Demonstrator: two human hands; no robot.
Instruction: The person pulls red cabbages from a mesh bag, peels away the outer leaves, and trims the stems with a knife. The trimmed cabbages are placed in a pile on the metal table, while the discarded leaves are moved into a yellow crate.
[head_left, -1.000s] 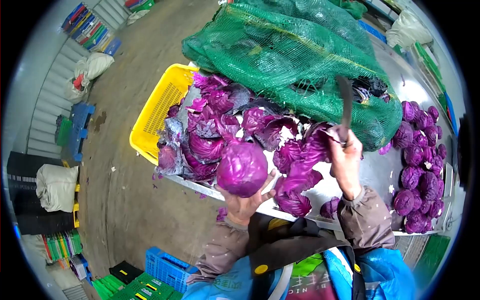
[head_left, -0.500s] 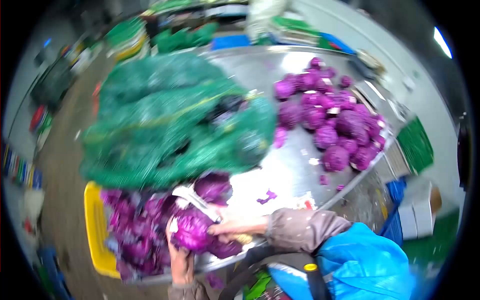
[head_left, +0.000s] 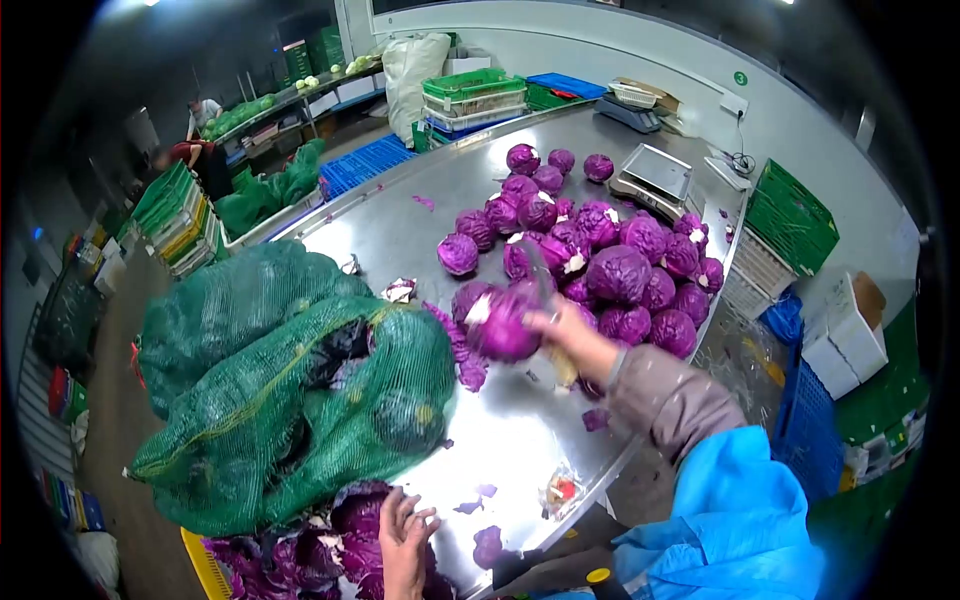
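While the left hand (head_left: pixel 405 540) is open with loosely curled fingers beside the stripped purple cabbage leaves (head_left: pixel 290 562), the right hand (head_left: pixel 570 335) grips a motion-blurred knife (head_left: pixel 538 272) and has its fingertips at a purple cabbage (head_left: pixel 505 325), just short of the piled purple cabbages (head_left: pixel 620 273) beyond that hand, with green mesh sacks (head_left: pixel 290 400) beyond the left.

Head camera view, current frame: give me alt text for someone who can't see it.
A person's right hand holds a knife and a purple cabbage, blurred, beside a pile of cabbages on a metal table. The open left hand is near loose leaves; green net sacks fill the picture's left side.
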